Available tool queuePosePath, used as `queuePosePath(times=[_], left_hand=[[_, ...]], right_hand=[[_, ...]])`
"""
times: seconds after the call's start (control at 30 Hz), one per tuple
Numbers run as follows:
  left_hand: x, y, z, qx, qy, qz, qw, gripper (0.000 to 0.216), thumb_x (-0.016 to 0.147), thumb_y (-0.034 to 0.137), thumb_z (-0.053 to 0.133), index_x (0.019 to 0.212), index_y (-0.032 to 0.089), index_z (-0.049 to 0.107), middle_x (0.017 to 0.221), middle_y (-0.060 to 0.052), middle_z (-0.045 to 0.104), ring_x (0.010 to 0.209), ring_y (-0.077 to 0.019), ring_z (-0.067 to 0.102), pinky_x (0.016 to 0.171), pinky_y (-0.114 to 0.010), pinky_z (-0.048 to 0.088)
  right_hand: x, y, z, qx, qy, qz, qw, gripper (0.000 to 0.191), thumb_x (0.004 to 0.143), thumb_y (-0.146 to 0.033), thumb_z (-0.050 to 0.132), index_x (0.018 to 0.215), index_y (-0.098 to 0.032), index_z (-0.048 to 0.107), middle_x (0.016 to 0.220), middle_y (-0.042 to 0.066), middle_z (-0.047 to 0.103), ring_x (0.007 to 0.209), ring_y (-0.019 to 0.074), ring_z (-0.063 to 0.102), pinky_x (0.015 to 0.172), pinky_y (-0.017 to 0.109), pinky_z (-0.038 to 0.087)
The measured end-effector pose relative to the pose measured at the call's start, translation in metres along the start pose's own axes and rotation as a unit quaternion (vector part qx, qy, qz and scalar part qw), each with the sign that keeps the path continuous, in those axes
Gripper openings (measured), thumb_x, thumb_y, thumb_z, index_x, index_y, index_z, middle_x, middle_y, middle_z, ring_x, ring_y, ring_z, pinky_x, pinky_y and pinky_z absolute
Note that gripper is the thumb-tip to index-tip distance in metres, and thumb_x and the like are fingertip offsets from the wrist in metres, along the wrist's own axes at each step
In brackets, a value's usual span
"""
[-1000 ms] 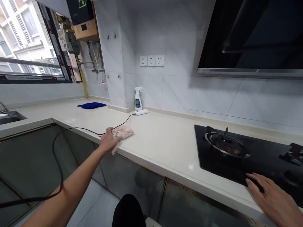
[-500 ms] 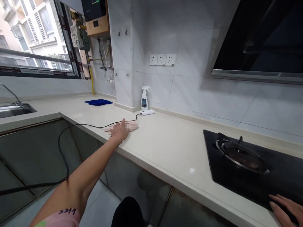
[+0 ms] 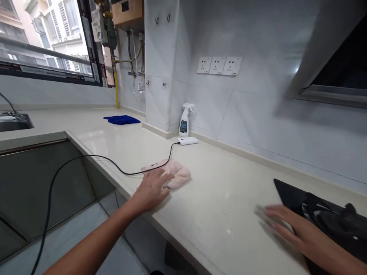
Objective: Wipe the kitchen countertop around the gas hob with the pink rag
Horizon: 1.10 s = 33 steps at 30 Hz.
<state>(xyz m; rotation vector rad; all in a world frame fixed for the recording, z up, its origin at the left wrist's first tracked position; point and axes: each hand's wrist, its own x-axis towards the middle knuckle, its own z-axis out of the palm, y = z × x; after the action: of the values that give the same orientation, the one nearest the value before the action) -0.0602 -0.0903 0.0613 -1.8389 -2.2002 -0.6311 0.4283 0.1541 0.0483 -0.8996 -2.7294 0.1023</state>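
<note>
A crumpled pink cloth (image 3: pixel 179 173) lies on the pale countertop near its front edge. My left hand (image 3: pixel 151 189) is closed on its near side, with the thumb and index finger showing and the other fingertips partly hidden. A black cable (image 3: pixel 111 160) runs across the cloth to a white power bank (image 3: pixel 188 141) by the wall. To the right, my right hand (image 3: pixel 289 225) is by the left edge of the black gas hob (image 3: pixel 289 193). It holds nothing; its fingers are stretched out, the tips blurred by motion.
A white spray bottle (image 3: pixel 184 122) stands in the wall corner behind the power bank. The dark blue cloth (image 3: pixel 122 120) lies farther left, beyond the wall column (image 3: pixel 160 103). At far left is a sink (image 3: pixel 17 122). The range hood (image 3: pixel 335 93) hangs above the hob.
My left hand and the pink cloth have come closer and to the right. My right hand has moved left from the hob's front edge. The view has shifted nearer the counter.
</note>
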Motion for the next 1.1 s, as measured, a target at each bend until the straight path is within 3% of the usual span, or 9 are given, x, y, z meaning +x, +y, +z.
queuePosePath(times=[0.1, 0.23, 0.33, 0.47, 0.57, 0.7, 0.8, 0.93, 1.1], left_hand=[[-0.003, 0.005, 0.0, -0.024, 0.032, 0.006, 0.999, 0.053, 0.083, 0.018, 0.052, 0.133, 0.027, 0.068, 0.135, -0.013, 0.062, 0.13, -0.0345, 0.055, 0.108, -0.056, 0.045], [-0.008, 0.008, 0.002, -0.051, 0.077, 0.018, 0.996, 0.055, 0.079, 0.014, 0.054, 0.129, 0.029, 0.068, 0.13, -0.011, 0.064, 0.124, -0.0332, 0.057, 0.105, -0.055, 0.048], [-0.011, 0.005, 0.007, -0.069, 0.101, 0.026, 0.992, 0.057, 0.075, 0.012, 0.056, 0.127, 0.032, 0.067, 0.13, -0.011, 0.064, 0.122, -0.0344, 0.057, 0.104, -0.058, 0.048], [-0.014, -0.002, 0.017, -0.088, 0.125, 0.059, 0.987, 0.065, 0.068, 0.015, 0.06, 0.131, 0.033, 0.063, 0.131, -0.012, 0.064, 0.12, -0.0365, 0.058, 0.101, -0.061, 0.05], [-0.016, -0.004, 0.023, -0.085, 0.111, 0.038, 0.989, 0.066, 0.067, 0.016, 0.064, 0.131, 0.035, 0.061, 0.132, -0.012, 0.064, 0.124, -0.0381, 0.056, 0.105, -0.063, 0.047], [-0.018, -0.005, 0.03, -0.082, 0.097, 0.031, 0.991, 0.063, 0.071, 0.022, 0.068, 0.131, 0.038, 0.061, 0.132, -0.011, 0.063, 0.127, -0.0395, 0.055, 0.106, -0.065, 0.046], [-0.018, -0.004, 0.033, -0.092, 0.11, 0.029, 0.989, 0.062, 0.068, 0.024, 0.068, 0.129, 0.037, 0.061, 0.132, -0.011, 0.063, 0.123, -0.0395, 0.056, 0.105, -0.067, 0.045], [-0.015, 0.0, 0.023, -0.119, 0.126, 0.031, 0.984, 0.059, 0.067, 0.018, 0.064, 0.125, 0.033, 0.064, 0.128, -0.012, 0.063, 0.12, -0.0378, 0.058, 0.104, -0.066, 0.046], [-0.013, 0.006, 0.005, -0.14, 0.101, 0.007, 0.985, 0.056, 0.072, 0.011, 0.059, 0.123, 0.032, 0.067, 0.128, -0.01, 0.064, 0.119, -0.0341, 0.058, 0.106, -0.062, 0.046]], right_hand=[[0.153, -0.061, 0.004, 0.002, -0.092, -0.089, 0.992, 0.048, 0.101, -0.048, 0.042, 0.142, -0.029, 0.061, 0.147, 0.009, 0.06, 0.134, 0.0309, 0.058, 0.113, 0.05, 0.049], [0.329, -0.111, 0.028, -0.037, -0.112, -0.06, 0.991, 0.053, 0.1, -0.036, 0.046, 0.151, -0.023, 0.048, 0.16, 0.012, 0.046, 0.145, 0.0289, 0.046, 0.121, 0.048, 0.039], [0.418, -0.127, 0.051, -0.055, -0.124, -0.045, 0.99, 0.069, 0.093, -0.027, 0.053, 0.16, -0.02, 0.035, 0.17, 0.014, 0.028, 0.155, 0.0321, 0.029, 0.125, 0.056, 0.03], [0.495, -0.139, 0.076, -0.085, -0.146, -0.049, 0.984, 0.087, 0.086, -0.023, 0.059, 0.165, -0.022, 0.023, 0.174, 0.011, 0.016, 0.16, 0.0357, 0.011, 0.127, 0.063, 0.018], [0.532, -0.145, 0.085, -0.099, -0.165, -0.044, 0.98, 0.094, 0.083, -0.023, 0.063, 0.166, -0.021, 0.02, 0.174, 0.012, 0.018, 0.159, 0.0404, 0.009, 0.125, 0.069, 0.014], [0.552, -0.147, 0.083, -0.101, -0.191, -0.022, 0.976, 0.095, 0.082, -0.026, 0.068, 0.165, -0.017, 0.023, 0.17, 0.017, 0.027, 0.152, 0.0419, 0.03, 0.124, 0.064, 0.024], [0.545, -0.143, 0.076, -0.098, -0.188, 0.007, 0.977, 0.096, 0.086, -0.038, 0.071, 0.166, -0.019, 0.021, 0.164, 0.018, 0.038, 0.144, 0.039, 0.044, 0.119, 0.054, 0.037], [0.517, -0.142, 0.071, -0.112, -0.144, 0.071, 0.981, 0.102, 0.091, -0.068, 0.062, 0.165, -0.018, 0.014, 0.157, 0.021, 0.047, 0.139, 0.0396, 0.05, 0.111, 0.051, 0.043], [0.487, -0.156, 0.078, -0.136, -0.105, 0.138, 0.975, 0.088, 0.094, -0.078, 0.047, 0.154, -0.015, 0.037, 0.143, 0.025, 0.058, 0.13, 0.0422, 0.057, 0.104, 0.052, 0.046]])
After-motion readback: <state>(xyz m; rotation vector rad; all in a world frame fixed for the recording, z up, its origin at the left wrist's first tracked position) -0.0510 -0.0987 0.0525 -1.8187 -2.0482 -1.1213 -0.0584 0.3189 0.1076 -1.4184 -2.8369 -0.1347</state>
